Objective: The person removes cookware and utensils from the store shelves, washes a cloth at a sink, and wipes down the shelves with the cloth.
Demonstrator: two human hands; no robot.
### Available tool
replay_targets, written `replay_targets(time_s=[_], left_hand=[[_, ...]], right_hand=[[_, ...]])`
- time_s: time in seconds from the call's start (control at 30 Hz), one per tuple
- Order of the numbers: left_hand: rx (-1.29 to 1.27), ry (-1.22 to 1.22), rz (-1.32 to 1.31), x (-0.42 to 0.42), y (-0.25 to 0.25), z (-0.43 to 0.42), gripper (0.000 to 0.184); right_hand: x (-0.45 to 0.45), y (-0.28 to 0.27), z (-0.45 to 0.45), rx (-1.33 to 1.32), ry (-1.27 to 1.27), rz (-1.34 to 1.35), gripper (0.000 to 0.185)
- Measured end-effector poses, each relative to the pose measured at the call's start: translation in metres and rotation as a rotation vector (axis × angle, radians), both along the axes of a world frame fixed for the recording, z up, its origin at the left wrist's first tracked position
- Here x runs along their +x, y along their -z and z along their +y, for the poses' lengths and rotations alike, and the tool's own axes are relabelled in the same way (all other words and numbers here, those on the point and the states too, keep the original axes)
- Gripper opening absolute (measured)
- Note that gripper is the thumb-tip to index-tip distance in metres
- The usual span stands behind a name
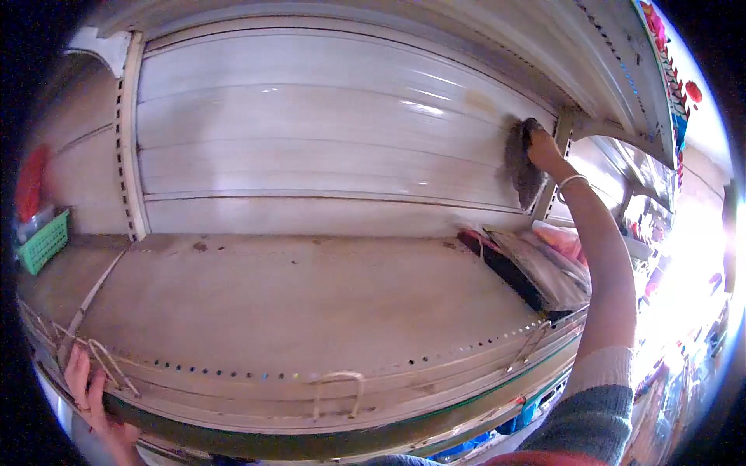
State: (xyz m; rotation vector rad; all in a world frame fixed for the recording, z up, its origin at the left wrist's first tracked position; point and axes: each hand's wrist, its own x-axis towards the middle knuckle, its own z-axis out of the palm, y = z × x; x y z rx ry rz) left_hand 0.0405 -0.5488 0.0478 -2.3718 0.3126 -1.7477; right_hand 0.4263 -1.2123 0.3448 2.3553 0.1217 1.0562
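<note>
At the right end of the white back panel (311, 124), my right hand (545, 152) is closed around a dark grey cloth (522, 175). The cloth hangs down and lies against the panel beside the slotted upright. A pale band circles my right wrist, and the arm reaches up across the shelf's right side. My left hand (95, 396) grips the front edge of the shelf (233, 295) at the lower left, next to a bent wire guard (113, 366). Part of that hand's grip is hidden by the edge.
Flat plastic-wrapped packages (536, 268) lie at the shelf's right end. A green basket (44, 241) stands on the neighbouring shelf at left. Another shelf (497, 39) overhangs the panel. Dark spots mark the shelf's rear surface. Wire guards (339, 378) rise along the front edge.
</note>
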Motion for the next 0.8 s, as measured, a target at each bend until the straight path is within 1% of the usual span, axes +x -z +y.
replay_targets(time_s=[0.03, 0.1, 0.13, 0.17, 0.23, 0.3, 0.37, 0.43, 0.47, 0.53, 0.57, 0.6, 0.63, 0.73, 0.8], left_hand=[[-0.009, 0.014, 0.004, 0.0, -0.001, 0.0, 0.05], [-0.033, 0.032, 0.006, -0.001, 0.003, 0.007, 0.053], [0.005, 0.033, -0.001, 0.0, 0.002, 0.011, 0.055], [-0.007, 0.034, 0.02, -0.002, -0.004, 0.007, 0.051], [-0.01, 0.01, 0.009, -0.002, -0.006, 0.004, 0.045], [-0.008, 0.039, 0.04, -0.002, -0.004, 0.01, 0.044], [-0.009, 0.056, 0.062, -0.001, -0.003, 0.012, 0.043], [-0.012, 0.06, 0.077, -0.002, -0.008, 0.011, 0.041], [-0.024, 0.053, 0.013, -0.002, -0.019, 0.004, 0.029], [-0.039, 0.099, 0.027, -0.005, -0.02, 0.005, 0.029], [-0.042, 0.121, 0.031, -0.004, -0.02, 0.009, 0.029], [-0.006, 0.137, 0.067, -0.003, -0.014, 0.014, 0.041], [-0.009, 0.136, 0.075, -0.003, -0.015, 0.017, 0.041], [-0.005, 0.139, 0.085, -0.003, -0.016, 0.015, 0.044], [-0.01, 0.108, 0.067, -0.003, -0.016, 0.012, 0.044]], right_hand=[[-0.004, -0.002, 0.021, -0.049, 0.056, 0.036, 0.031], [-0.003, 0.002, 0.071, 0.19, -0.381, -0.125, 0.023], [-0.022, 0.001, 0.113, 0.172, -0.412, -0.054, 0.027], [-0.042, 0.0, 0.159, 0.152, -0.442, 0.016, 0.032], [-0.027, -0.006, 0.228, 0.027, -0.311, 0.051, 0.031], [-0.041, -0.002, 0.306, -0.27, -0.557, -0.074, 0.028], [-0.056, 0.007, 0.387, 0.004, -0.711, -0.131, 0.024], [-0.063, 0.005, 0.451, -0.055, -0.792, -0.127, 0.022], [-0.067, 0.002, 0.479, -0.069, -0.786, -0.079, 0.023], [-0.079, -0.008, 0.524, -0.09, -0.769, 0.014, 0.025], [-0.086, -0.013, 0.538, -0.097, -0.824, -0.112, 0.025], [-0.095, -0.019, 0.551, -0.106, -0.876, -0.241, 0.025], [-0.098, -0.025, 0.561, -0.114, -0.925, -0.37, 0.026], [-0.092, -0.056, 0.577, -0.317, -0.964, -0.64, 0.021], [-0.071, -0.062, 0.59, -0.302, -0.92, -0.716, 0.024]])
